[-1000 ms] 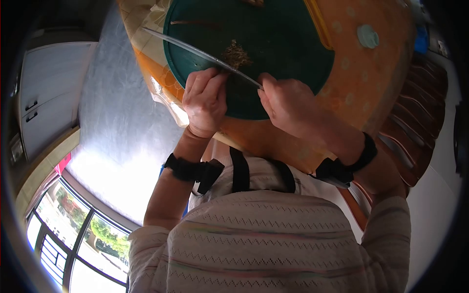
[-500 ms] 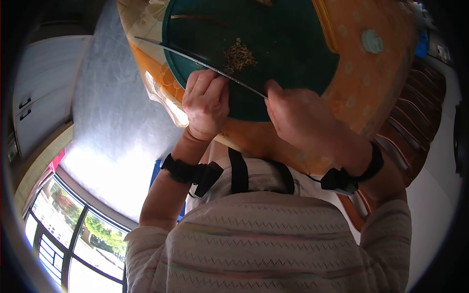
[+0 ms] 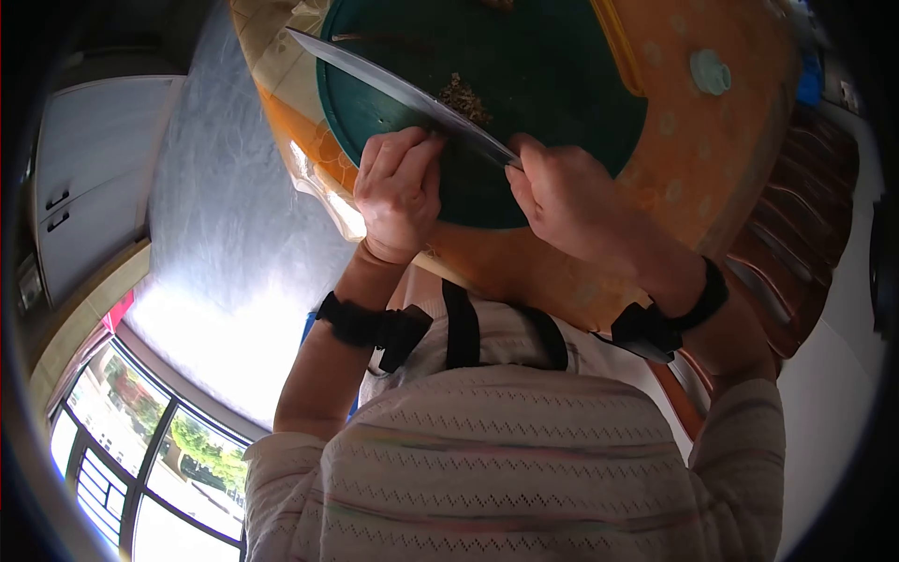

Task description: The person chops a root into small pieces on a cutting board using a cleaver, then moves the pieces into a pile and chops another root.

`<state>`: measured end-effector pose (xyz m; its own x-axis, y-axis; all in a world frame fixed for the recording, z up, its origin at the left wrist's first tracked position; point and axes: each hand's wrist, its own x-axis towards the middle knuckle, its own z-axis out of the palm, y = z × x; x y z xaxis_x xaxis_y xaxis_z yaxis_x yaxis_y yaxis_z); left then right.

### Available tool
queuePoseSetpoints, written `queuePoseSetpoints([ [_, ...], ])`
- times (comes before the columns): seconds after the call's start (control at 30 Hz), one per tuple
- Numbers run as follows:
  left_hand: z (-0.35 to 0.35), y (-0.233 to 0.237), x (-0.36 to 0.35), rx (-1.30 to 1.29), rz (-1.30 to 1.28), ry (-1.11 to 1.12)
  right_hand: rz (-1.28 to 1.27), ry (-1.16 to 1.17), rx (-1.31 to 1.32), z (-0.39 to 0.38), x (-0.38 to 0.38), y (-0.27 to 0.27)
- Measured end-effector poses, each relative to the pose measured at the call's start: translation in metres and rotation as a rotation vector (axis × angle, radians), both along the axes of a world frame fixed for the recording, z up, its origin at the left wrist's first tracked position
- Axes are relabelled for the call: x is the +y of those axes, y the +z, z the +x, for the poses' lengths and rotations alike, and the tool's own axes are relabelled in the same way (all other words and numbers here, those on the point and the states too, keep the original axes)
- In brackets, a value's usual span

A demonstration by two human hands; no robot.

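My right hand (image 3: 567, 192) grips the handle end of a long-bladed knife (image 3: 393, 86). The blade slants up to the left across a round dark-green board (image 3: 562, 84), its broad face partly showing. Beside the blade, my left hand (image 3: 397, 192) is closed at the board's near edge with its fingers bent and pressed together. Whatever those fingers hold is hidden. Just beyond the blade lies a small pile of brown chopped bits (image 3: 464, 99), partly covered by the knife. A thin brown stick-like piece (image 3: 384, 40) rests farther back on the board.
An orange patterned tablecloth (image 3: 674, 150) covers the table under the board. A yellow strip (image 3: 618, 47) lies along the board's right side, and a pale green cap-like object (image 3: 710, 73) sits to the right. Brown slatted seating (image 3: 796, 234) stands beyond the table.
The knife blade has tilted, so more of its flat face shows and it covers part of the pile. My right hand has risen slightly; my left hand stays nearly in place.
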<state>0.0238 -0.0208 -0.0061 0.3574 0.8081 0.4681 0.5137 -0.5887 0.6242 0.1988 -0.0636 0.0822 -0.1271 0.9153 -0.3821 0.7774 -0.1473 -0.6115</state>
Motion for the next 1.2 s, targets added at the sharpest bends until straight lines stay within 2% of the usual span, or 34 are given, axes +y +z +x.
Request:
queuePoseSetpoints([
  [0.37,0.001,0.004,0.000,-0.025,-0.025,-0.001,0.026,0.087,0.017,0.002,-0.003,0.007],
  [0.47,0.000,0.004,0.000,-0.002,-0.025,0.000,0.011,0.154,-0.069,-0.007,0.003,0.007],
  [0.77,0.000,0.007,0.002,-0.019,-0.003,-0.066,0.142,0.064,-0.092,-0.007,-0.002,-0.013],
  [0.93,-0.002,0.005,0.002,-0.006,0.011,-0.066,0.014,0.009,0.022,-0.003,0.002,-0.001],
  [1.2,0.000,0.004,0.001,-0.018,0.009,-0.027,0.008,0.014,0.032,0.000,-0.005,0.007],
])
